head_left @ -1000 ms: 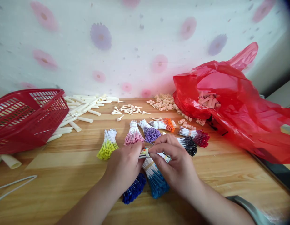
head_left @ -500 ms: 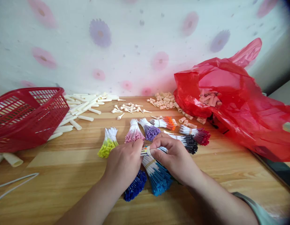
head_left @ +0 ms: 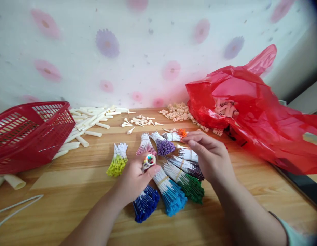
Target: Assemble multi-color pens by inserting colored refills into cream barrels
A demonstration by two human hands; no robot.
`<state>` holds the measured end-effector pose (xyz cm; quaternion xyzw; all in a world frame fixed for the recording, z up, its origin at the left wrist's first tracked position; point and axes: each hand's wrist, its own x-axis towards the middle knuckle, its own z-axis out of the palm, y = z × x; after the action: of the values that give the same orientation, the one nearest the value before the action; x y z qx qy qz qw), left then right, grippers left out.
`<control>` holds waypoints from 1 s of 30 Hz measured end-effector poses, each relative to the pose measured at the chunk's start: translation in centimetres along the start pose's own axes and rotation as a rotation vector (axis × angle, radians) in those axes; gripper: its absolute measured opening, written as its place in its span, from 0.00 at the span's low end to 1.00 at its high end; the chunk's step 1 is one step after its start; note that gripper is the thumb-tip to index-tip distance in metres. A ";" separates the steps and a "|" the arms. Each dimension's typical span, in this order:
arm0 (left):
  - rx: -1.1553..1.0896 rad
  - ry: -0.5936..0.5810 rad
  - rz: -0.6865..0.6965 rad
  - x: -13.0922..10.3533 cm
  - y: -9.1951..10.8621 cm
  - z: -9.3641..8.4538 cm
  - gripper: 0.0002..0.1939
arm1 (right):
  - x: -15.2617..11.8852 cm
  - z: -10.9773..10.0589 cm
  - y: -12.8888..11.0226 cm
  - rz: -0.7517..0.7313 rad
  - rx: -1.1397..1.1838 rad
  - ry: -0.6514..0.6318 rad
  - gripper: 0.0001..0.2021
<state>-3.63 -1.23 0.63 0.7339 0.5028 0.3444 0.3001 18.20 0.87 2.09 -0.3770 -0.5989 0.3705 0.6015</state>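
"Wood first, surely: that pale table (head_left: 84, 205) under everything?"

"Yes. On its right slumps the red plastic bag (head_left: 206, 95), mouth gaping; at the left edge sits the red basket (head_left: 35, 152), tilted, beside a heap of cream tubes (head_left: 88, 119)."

"And the hands?"

"Right hand (head_left: 212, 159): raised, fingers loosely bent, thumb slightly apart from them, tips near the orange-tipped bundle (head_left: 175, 136). Whether they touch it, I cannot tell."

"The other?"

"Left hand (head_left: 134, 179): pinching a short white holder (head_left: 145, 166) between thumb and fingers, its round end turned up towards us."

"What lies around it?"

"Bundles of thin sticks: yellow (head_left: 117, 162) to the left, pink (head_left: 145, 145) and purple (head_left: 165, 146) beyond, dark blue (head_left: 146, 206) and light blue (head_left: 174, 198) nearer, green (head_left: 191, 186) to the right."

"Smallest of all?"

"Coloured tips (head_left: 149, 159), red and green among them, clustered inside that holder's rim."
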 end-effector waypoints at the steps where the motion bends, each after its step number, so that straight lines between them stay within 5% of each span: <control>1: -0.074 0.006 0.014 0.1 -0.2 -0.4 0.11 | 0.6 -0.7 0.2 0.014 -0.065 0.003 0.03; 8: -0.477 0.350 0.096 1.0 -2.7 -2.4 0.16 | 6.2 -3.0 1.4 0.071 -0.896 -0.433 0.10; 12: -0.554 0.472 0.004 1.4 -3.5 -2.7 0.16 | 9.3 -2.8 2.4 0.103 -1.059 -0.549 0.10; 20: -0.204 0.352 -0.030 0.9 -3.8 -3.0 0.09 | 9.6 -1.9 3.6 0.119 -1.198 -0.877 0.10; 26: -0.082 0.295 0.045 1.0 -2.4 -2.7 0.08 | 8.3 -0.6 4.8 0.060 -1.184 -0.857 0.11; 30: -0.076 0.244 0.060 0.9 -1.7 -2.1 0.09 | 7.8 -0.8 3.2 -0.007 -1.064 -0.773 0.09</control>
<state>-5.97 0.38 0.72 0.6894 0.4998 0.4588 0.2538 19.11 9.26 2.65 -0.4607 -0.8746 0.1305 0.0759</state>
